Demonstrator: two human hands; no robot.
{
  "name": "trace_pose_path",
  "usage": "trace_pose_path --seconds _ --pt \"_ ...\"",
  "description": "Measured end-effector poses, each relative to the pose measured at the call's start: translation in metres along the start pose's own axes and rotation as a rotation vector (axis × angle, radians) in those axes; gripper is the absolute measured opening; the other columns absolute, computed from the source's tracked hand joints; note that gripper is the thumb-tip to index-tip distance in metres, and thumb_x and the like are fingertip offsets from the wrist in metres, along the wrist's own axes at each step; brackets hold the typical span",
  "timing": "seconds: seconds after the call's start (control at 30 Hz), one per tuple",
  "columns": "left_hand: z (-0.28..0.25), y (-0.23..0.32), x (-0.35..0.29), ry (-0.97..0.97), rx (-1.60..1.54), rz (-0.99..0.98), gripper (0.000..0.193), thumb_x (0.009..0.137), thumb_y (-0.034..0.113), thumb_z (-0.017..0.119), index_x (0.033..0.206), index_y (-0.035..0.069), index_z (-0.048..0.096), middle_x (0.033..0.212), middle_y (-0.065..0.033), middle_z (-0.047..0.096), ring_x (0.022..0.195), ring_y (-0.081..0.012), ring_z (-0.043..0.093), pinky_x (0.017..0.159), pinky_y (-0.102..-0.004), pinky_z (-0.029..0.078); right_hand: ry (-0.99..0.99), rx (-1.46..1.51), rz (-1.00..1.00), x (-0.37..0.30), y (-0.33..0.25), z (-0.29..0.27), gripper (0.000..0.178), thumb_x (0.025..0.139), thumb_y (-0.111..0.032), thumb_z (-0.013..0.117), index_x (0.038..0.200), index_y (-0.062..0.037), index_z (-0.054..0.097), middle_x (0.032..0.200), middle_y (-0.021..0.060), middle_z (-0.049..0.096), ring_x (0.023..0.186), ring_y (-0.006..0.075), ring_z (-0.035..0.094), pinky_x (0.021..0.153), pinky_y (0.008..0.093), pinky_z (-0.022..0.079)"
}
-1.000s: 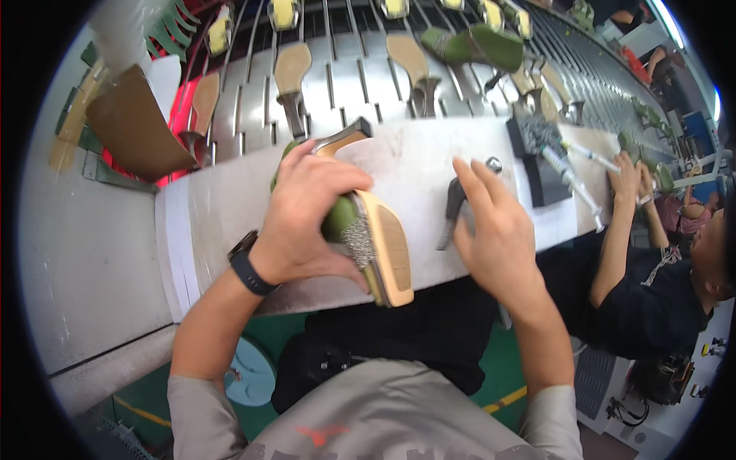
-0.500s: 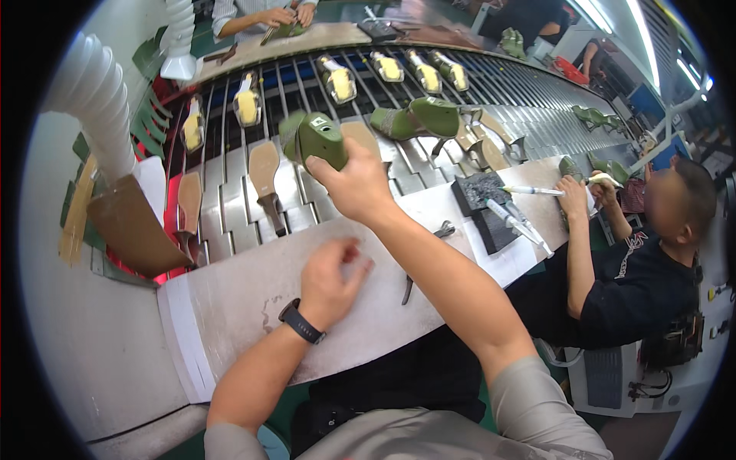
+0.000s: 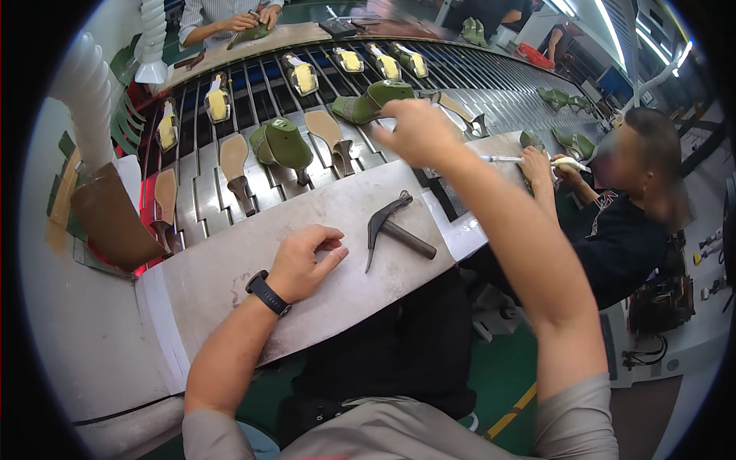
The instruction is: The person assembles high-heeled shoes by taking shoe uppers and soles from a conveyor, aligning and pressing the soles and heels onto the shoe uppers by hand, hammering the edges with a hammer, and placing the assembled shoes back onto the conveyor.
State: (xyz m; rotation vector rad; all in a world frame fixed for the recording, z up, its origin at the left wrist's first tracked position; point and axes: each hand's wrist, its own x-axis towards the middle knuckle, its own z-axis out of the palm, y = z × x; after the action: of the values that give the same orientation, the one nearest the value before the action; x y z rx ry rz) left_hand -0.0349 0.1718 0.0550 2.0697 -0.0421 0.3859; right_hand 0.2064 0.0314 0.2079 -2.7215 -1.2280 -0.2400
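Note:
My left hand [image 3: 309, 264], with a black watch [image 3: 268, 294] on its wrist, rests over the pale work board [image 3: 222, 268]. Its fingers curl loosely, thumb apart, around nothing. My right hand [image 3: 420, 132], somewhat blurred, reaches out beside a green shoe on its last [image 3: 372, 101]; thumb and fingers are spread. Whether it touches that shoe I cannot tell. Another green shoe on its last [image 3: 282, 146] stands on the metal conveyor, between beige soles with brown heels [image 3: 234, 161] [image 3: 326, 130]. Dark lasting pincers [image 3: 391, 230] lie on the board between my arms.
Yellow-padded pieces [image 3: 218, 100] line the far conveyor rails [image 3: 261, 92]. At right a co-worker [image 3: 613, 222] handles a green shoe and a pen-like tool. Across the line, a person in a striped shirt [image 3: 222, 19] works. White ducts [image 3: 84, 115] hang left.
My right hand has let go of one green shoe, which now stands on the conveyor, and has moved right to another. The view has shifted; the pincers are now uncovered.

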Motion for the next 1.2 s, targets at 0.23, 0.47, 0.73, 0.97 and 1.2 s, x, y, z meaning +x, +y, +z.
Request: trace_pose_path --seconds 0.23,0.47,0.73,0.97,1.2 --pt "0.003 0.003 0.011 0.016 0.221 0.112 0.024 0.084 0.016 0.083 0.103 0.004 0.073 0.093 -0.0116 0.072 0.087 -0.0341 0.067 0.082 -0.0446 0.050 -0.180 -0.335 0.173 0.069 0.168 -0.011 0.030 0.090 -0.021 0.071 0.110 0.0004 0.078 0.117 0.0252 0.077 0.114 0.0408 0.073 0.099 0.0493 0.058" --pt "-0.006 -0.001 0.011 0.038 0.233 0.066 0.021 0.076 0.018 0.085 0.092 0.009 0.075 0.081 -0.0038 0.071 0.069 -0.0258 0.064 0.067 -0.0408 0.047 -0.553 -0.501 0.287 0.193 0.333 0.093 0.041 0.083 -0.009 0.073 0.122 0.0050 0.073 0.125 0.0285 0.074 0.116 0.0414 0.073 0.101 0.0478 0.059" --pt "0.020 -0.030 0.006 0.200 0.377 0.160 0.019 0.066 0.021 0.080 0.084 0.017 0.075 0.069 0.0068 0.062 0.056 -0.0109 0.057 0.058 -0.0298 0.039 -0.272 -0.369 0.361 0.235 0.464 0.181 0.027 0.090 -0.011 0.063 0.108 0.0081 0.066 0.110 0.0325 0.073 0.106 0.0491 0.072 0.096 0.0568 0.056" --pt "-0.009 0.017 0.026 -0.078 0.272 -0.155 0.021 0.089 0.016 0.081 0.106 0.005 0.073 0.093 -0.0107 0.072 0.076 -0.0284 0.066 0.069 -0.0441 0.048 0.235 -0.061 0.495 0.358 0.461 0.180 0.058 0.099 -0.048 0.070 0.116 0.0067 0.064 0.109 0.0328 0.074 0.104 0.0510 0.071 0.094 0.0570 0.054" --pt "-0.016 0.016 0.034 -0.240 0.239 -0.323 0.018 0.088 0.009 0.080 0.104 0.004 0.074 0.091 -0.0106 0.072 0.075 -0.0293 0.067 0.068 -0.0426 0.049 -0.074 -0.207 0.515 0.434 0.370 0.252 0.109 0.087 -0.059 0.083 0.158 0.0032 0.029 0.139 0.0420 0.058 0.126 0.0535 0.065 0.108 0.0534 0.054"
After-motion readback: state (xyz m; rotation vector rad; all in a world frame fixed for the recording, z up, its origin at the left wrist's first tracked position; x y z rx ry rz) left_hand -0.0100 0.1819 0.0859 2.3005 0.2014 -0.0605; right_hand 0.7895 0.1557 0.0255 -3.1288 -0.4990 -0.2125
